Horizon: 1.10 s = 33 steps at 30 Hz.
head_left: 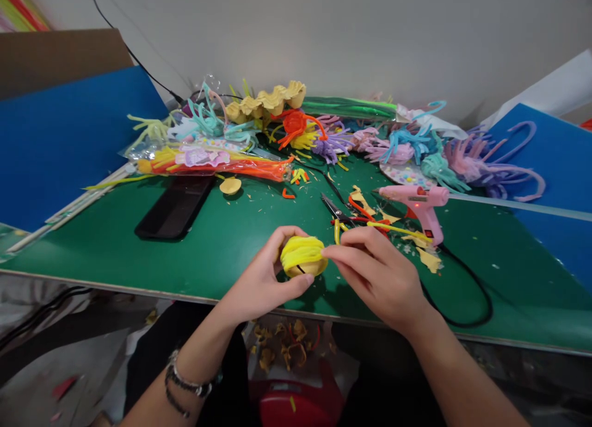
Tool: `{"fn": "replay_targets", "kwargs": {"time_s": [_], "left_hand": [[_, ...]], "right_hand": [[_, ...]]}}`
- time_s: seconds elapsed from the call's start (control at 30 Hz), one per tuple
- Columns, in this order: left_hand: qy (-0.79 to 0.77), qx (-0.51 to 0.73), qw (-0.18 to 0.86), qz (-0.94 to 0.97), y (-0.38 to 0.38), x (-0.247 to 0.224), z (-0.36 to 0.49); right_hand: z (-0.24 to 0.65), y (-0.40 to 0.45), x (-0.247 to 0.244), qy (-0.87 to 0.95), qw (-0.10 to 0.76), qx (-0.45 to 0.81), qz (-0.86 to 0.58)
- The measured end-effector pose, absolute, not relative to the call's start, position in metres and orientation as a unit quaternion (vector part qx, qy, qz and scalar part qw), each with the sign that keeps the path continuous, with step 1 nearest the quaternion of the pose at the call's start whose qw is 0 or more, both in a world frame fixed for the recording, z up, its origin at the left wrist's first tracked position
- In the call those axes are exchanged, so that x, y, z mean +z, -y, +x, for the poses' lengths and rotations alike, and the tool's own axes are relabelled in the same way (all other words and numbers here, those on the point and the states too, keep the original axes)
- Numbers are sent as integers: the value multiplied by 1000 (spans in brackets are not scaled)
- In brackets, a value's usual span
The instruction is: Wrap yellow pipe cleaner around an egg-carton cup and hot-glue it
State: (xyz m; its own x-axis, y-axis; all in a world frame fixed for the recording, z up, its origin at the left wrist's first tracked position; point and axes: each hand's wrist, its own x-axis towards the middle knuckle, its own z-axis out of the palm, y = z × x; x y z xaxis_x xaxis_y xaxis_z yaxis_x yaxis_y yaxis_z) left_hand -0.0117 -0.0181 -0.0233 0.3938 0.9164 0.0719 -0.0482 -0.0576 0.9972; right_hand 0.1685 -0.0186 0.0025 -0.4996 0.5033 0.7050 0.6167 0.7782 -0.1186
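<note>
At the near edge of the green table [250,227], the left hand [263,278] grips a yellow ball [304,257], with curled fingers behind it and the thumb along its lower front. Fuzzy yellow strands [301,246] cover the upper part; the lower part is bare (a short dark line [300,269] shows there). The right hand [378,273] brings its fingertips to the ball's right side; whether they are pinched on a strand end or only pressing cannot be told.

The step in hand appears to be wrapping or seating the strands. By judgement, the next move calls for a firm left grip and light fingertip pressure, keeping the strands from slipping. The pink glue gun [423,200] is beyond the right hand, apart from it.
</note>
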Motion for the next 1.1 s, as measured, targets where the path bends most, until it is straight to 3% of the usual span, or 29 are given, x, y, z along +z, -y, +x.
{"fn": "replay_targets", "kwargs": {"time_s": [0.23,0.9,1.1], "left_hand": [[-311,364,647,593,18,-22,-14],[-357,306,565,678,18,-22,-13],[-355,276,638,625,17,-19,-16]], "right_hand": [[165,20,2,862,382,-42,-331],[163,21,3,875,363,-25,-320],[169,19,3,877,377,11,-298]]}}
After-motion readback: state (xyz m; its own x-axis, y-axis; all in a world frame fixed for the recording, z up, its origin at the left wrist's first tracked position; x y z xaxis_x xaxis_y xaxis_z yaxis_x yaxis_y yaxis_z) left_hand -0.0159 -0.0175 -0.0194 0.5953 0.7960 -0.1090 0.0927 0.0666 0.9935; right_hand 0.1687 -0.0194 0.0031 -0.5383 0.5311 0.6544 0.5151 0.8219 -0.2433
